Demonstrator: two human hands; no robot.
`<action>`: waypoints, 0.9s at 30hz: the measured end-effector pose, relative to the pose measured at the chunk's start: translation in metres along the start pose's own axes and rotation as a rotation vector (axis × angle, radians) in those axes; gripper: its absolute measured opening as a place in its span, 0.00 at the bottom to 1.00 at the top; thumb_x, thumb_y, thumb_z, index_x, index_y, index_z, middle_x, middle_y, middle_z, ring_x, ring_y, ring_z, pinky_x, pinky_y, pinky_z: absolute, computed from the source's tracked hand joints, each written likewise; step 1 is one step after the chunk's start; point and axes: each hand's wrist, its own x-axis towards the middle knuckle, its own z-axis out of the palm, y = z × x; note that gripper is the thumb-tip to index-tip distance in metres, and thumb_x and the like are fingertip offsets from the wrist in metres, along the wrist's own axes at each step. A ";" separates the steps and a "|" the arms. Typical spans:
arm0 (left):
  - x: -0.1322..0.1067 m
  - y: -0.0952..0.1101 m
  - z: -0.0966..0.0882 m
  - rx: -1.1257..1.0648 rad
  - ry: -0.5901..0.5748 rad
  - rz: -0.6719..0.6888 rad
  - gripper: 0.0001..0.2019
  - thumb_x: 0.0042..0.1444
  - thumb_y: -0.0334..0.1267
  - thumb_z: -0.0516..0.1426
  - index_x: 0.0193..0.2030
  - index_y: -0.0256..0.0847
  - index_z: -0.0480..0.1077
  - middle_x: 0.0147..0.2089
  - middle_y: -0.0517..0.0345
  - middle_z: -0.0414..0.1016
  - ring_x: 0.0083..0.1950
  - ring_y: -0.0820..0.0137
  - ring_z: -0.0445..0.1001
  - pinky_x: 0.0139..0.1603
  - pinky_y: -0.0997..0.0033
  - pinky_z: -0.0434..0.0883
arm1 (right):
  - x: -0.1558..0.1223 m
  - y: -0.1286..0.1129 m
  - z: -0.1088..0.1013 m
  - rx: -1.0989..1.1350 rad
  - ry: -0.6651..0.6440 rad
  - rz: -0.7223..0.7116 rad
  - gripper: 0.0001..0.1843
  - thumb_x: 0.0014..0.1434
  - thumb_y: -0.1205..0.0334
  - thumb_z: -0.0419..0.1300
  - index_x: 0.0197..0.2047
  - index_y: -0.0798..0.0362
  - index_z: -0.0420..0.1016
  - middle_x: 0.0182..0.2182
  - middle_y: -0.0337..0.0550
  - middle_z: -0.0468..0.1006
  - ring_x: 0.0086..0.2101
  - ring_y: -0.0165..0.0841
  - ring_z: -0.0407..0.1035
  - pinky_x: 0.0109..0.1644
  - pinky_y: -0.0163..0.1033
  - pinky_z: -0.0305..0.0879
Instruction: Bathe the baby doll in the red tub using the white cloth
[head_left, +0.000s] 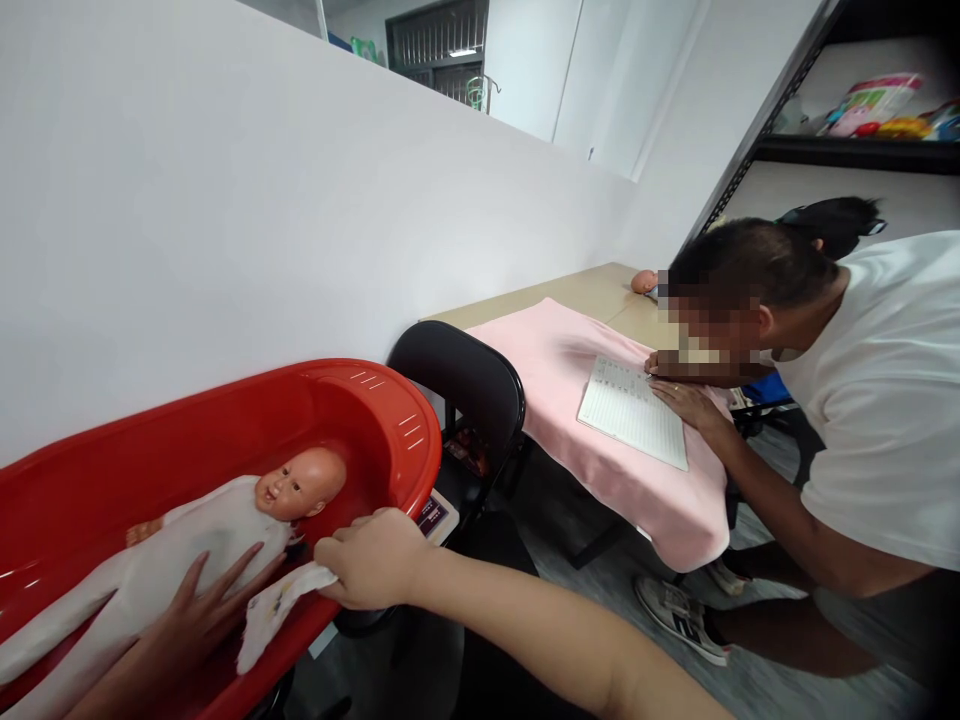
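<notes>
A baby doll (225, 520) in a white suit lies on its back in a red plastic baby tub (375, 400) at the lower left. My left hand (191, 615) rests flat on the doll's belly, fingers spread. My right hand (371, 560) is at the tub's near rim beside the doll's shoulder, closed on a small white cloth (274, 605) that hangs down over the tub's edge.
A black chair (465, 385) stands right of the tub, a small scale (439, 515) under the tub's rim. Another person (847, 400) in a white shirt leans over a pink-covered table (555, 370), writing on a sheet (634, 410). A shelf with toys (870, 105) stands behind.
</notes>
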 end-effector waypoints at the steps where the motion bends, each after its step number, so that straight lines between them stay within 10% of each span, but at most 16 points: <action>1: 0.000 0.000 -0.003 -0.015 -0.003 0.005 0.36 0.67 0.34 0.47 0.68 0.94 0.48 0.77 0.91 0.51 0.82 0.55 0.50 0.82 0.26 0.38 | 0.000 0.000 0.000 0.001 0.004 0.002 0.19 0.75 0.43 0.54 0.51 0.50 0.74 0.45 0.41 0.86 0.45 0.41 0.82 0.40 0.46 0.74; 11: -0.007 -0.024 -0.012 0.244 0.287 -0.141 0.37 0.65 0.28 0.49 0.71 0.77 0.70 0.81 0.75 0.52 0.86 0.57 0.32 0.81 0.29 0.27 | 0.000 -0.002 0.001 -0.009 -0.006 0.022 0.22 0.75 0.42 0.53 0.51 0.51 0.75 0.45 0.42 0.86 0.46 0.42 0.81 0.40 0.46 0.71; 20: 0.002 -0.031 -0.067 0.283 0.364 -0.266 0.37 0.64 0.27 0.48 0.78 0.54 0.65 0.85 0.50 0.51 0.80 0.41 0.57 0.74 0.29 0.59 | 0.011 0.000 -0.016 0.072 -0.104 0.038 0.18 0.73 0.43 0.58 0.46 0.49 0.74 0.45 0.40 0.86 0.44 0.39 0.81 0.31 0.42 0.61; 27: -0.008 -0.024 -0.100 0.299 0.335 -0.455 0.34 0.74 0.28 0.37 0.83 0.45 0.57 0.76 0.33 0.65 0.55 0.45 0.77 0.56 0.43 0.72 | 0.092 -0.007 -0.014 -0.116 -0.139 -0.423 0.13 0.77 0.54 0.55 0.55 0.52 0.75 0.53 0.44 0.81 0.48 0.36 0.76 0.38 0.40 0.67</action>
